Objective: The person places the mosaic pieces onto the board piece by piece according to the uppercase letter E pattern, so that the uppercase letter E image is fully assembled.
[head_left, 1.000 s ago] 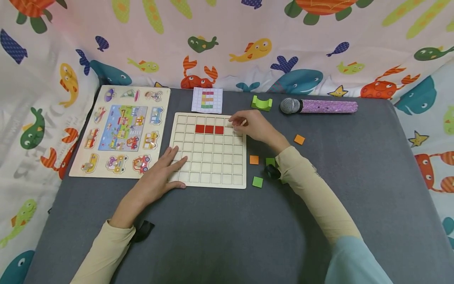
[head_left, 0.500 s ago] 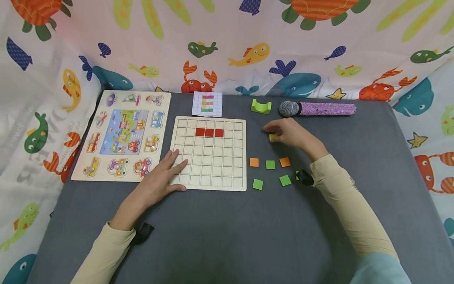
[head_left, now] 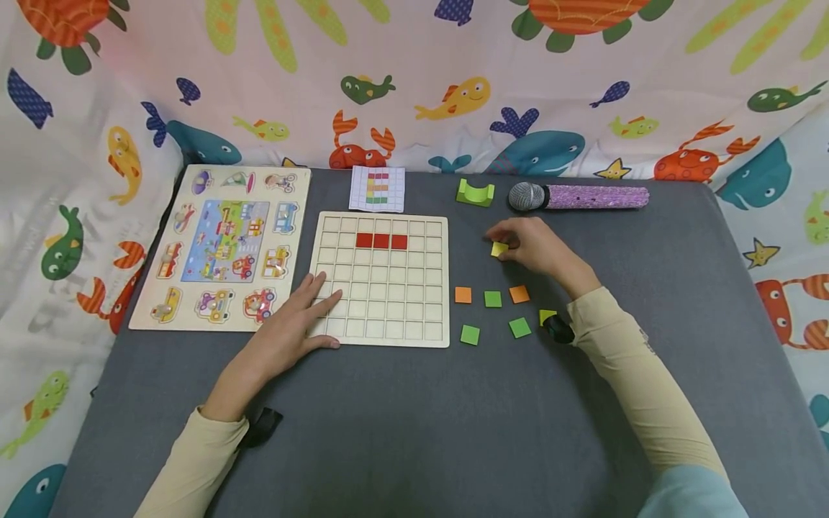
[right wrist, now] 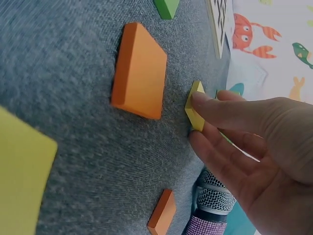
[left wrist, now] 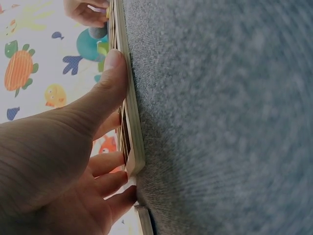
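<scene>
A cream wooden grid board [head_left: 377, 293] lies on the grey table, with three red square tiles [head_left: 381, 241] side by side in an upper row. My left hand [head_left: 285, 324] rests, fingers spread, on the board's lower left edge; in the left wrist view its thumb [left wrist: 108, 78] lies along the rim. Right of the board, my right hand [head_left: 540, 252] pinches a yellow square tile [right wrist: 195, 107] between thumb and fingers, close to the table. Nearby lie orange tiles [right wrist: 142, 73], several green tiles [head_left: 493, 299] and another yellow tile [head_left: 546, 316], partly covered by the wrist strap.
A small pattern card [head_left: 377, 189] lies behind the board. To the left is a vehicle picture puzzle [head_left: 223, 248]. A green curved block [head_left: 475, 193] and a purple glittery microphone [head_left: 579, 197] lie at the back right. A sea-animal cloth [head_left: 414, 43] hangs behind.
My right hand has moved from the board's upper right corner rightward and down to the yellow tile, and now pinches it. My left hand has stayed on the board.
</scene>
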